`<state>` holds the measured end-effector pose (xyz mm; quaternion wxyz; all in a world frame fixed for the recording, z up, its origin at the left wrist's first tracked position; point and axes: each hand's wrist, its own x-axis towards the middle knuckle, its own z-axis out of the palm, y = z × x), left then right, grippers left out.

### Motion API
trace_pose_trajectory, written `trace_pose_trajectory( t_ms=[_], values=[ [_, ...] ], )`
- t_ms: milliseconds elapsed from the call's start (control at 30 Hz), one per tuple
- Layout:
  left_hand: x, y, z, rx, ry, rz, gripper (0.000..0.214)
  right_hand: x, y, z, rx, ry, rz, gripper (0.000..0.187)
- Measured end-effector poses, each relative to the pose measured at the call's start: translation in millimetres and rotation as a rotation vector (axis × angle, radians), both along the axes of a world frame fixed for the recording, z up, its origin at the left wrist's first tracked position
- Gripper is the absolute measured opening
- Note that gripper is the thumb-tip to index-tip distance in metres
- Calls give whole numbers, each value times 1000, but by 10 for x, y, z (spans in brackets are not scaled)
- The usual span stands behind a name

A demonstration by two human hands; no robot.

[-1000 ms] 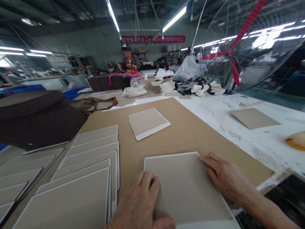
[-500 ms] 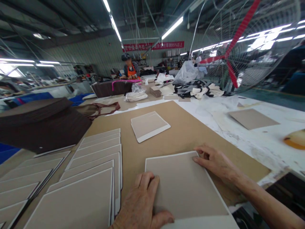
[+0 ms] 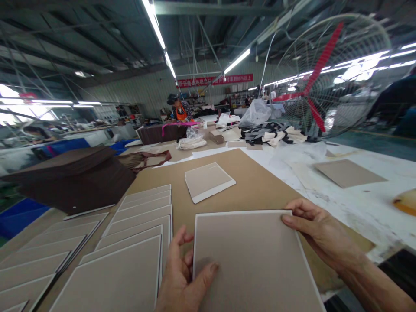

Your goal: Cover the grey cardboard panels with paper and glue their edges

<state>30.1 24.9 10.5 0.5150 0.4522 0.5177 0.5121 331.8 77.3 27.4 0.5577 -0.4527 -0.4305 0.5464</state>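
Observation:
A beige panel with narrow white edges [image 3: 247,255] is tilted up in front of me. My right hand [image 3: 320,229] pinches its far right corner, thumb on the face and fingers behind. At its left edge is my left hand [image 3: 185,273], thumb pressed on the face and curled fingers at the edge, partly hidden. To the left lies an overlapping row of similar beige panels [image 3: 113,268]. Beyond the held panel, a smaller beige piece with a white strip [image 3: 209,181] rests on the brown board [image 3: 250,177].
Another row of panels [image 3: 35,264] lies at far left, below a tall dark brown stack [image 3: 74,182]. A large fan with red blades [image 3: 305,93] stands at right. One loose beige sheet [image 3: 349,172] lies on the white table [image 3: 325,208]. A person in an orange apron [image 3: 182,113] is far back.
The beige panel has been raised towards me. My left hand has shifted from lying on its face to its left edge, and my right hand now pinches its corner. The view has tilted up.

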Motion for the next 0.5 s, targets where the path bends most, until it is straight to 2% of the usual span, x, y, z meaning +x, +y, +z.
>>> trace_pose_trajectory(
  t_ms=[100, 167, 333, 433, 500],
  values=[
    [63, -25, 132, -267, -215, -83, 73, -7, -59, 11, -6, 6, 0, 36],
    [94, -51, 133, -355, -300, -123, 60, -19, -85, 0, -18, -10, -8, 36],
    [69, -104, 83, -337, -366, -88, 56, -16, -244, -180, -88, -15, 68, 35],
    [-68, 42, 235, -299, -348, -54, 52, 31, -384, -440, -131, 9, 46, 44],
    [-193, 283, 422, -220, -298, -10, 47, 44, -458, -648, -194, -2, 9, 44]
  ],
)
